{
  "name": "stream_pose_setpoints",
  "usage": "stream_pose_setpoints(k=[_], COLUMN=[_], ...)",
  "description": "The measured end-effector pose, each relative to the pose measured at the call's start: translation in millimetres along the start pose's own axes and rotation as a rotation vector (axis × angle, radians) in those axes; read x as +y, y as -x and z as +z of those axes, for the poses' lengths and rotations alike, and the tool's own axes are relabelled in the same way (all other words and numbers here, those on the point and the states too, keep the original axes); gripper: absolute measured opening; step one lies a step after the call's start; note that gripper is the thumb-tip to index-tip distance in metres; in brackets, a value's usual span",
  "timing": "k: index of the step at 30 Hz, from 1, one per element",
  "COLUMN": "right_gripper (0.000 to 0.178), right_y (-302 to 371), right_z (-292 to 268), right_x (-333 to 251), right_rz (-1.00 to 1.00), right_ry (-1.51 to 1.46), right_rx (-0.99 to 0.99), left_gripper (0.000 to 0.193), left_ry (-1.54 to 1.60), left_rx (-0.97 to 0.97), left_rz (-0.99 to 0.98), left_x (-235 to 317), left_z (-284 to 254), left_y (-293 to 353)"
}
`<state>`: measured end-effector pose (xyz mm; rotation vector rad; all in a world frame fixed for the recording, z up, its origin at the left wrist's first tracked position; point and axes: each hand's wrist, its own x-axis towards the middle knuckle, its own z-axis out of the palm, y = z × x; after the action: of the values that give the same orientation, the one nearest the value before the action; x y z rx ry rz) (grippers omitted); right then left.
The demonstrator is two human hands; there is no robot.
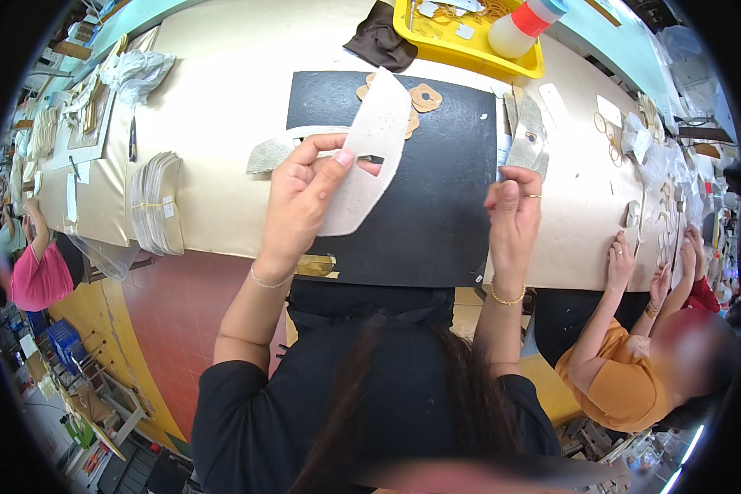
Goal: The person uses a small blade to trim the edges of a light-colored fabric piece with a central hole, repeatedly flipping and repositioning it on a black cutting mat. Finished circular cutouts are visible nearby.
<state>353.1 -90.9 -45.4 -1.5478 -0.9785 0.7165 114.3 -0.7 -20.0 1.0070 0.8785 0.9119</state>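
My left hand [300, 193] is closed on a pale, leaf-shaped flat panel [380, 115] with a small slot, held tilted above a black mat [428, 222]. A dark bit and a fingertip show through the slot. Behind that hand, another greyish panel [270, 154] lies partly over the mat's left edge. My right hand [514, 214] is raised at the mat's right edge, thumb and fingers drawn together; whether anything is between them I cannot make out. Just beyond its fingertips lie overlapping grey panels [528, 144], one with a small hole. Tan flower-shaped pieces [426, 97] lie on the mat's far part.
A yellow tray [469, 62] holding a white bottle with a red band [519, 31] stands at the back, beside a dark brown cloth [381, 37]. At left are a banded stack of panels [155, 203] and a pen [132, 138]. A person in orange [613, 375] works at right.
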Motion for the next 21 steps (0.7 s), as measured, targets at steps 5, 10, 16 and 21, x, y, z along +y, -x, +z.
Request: stream_pose_setpoints(k=[5,10,16,21], right_gripper=[0.029,0.036,0.033,0.032], right_y=[3.6,0.4,-1.2,-2.8], right_z=[24.3,32.3,34.5,31.5], right_x=[-30.6,-51.1,-53.0,-57.3], right_rz=[-0.239,-0.440,-0.576,-0.586], right_ry=[0.156,0.264,0.335,0.352], right_rx=[-0.153,-0.297,-0.212,-0.211], left_gripper=[0.026,0.021,0.017,0.017], left_ry=[0.054,0.023,0.093,0.100], left_rx=[-0.049,-0.053,-0.086,-0.131], left_rz=[-0.071,-0.020,0.028,-0.024], left_x=[8.1,7.8,9.2,12.2], left_z=[11.3,15.4,20.1,17.4], left_y=[6.2,7.0,12.4,11.5])
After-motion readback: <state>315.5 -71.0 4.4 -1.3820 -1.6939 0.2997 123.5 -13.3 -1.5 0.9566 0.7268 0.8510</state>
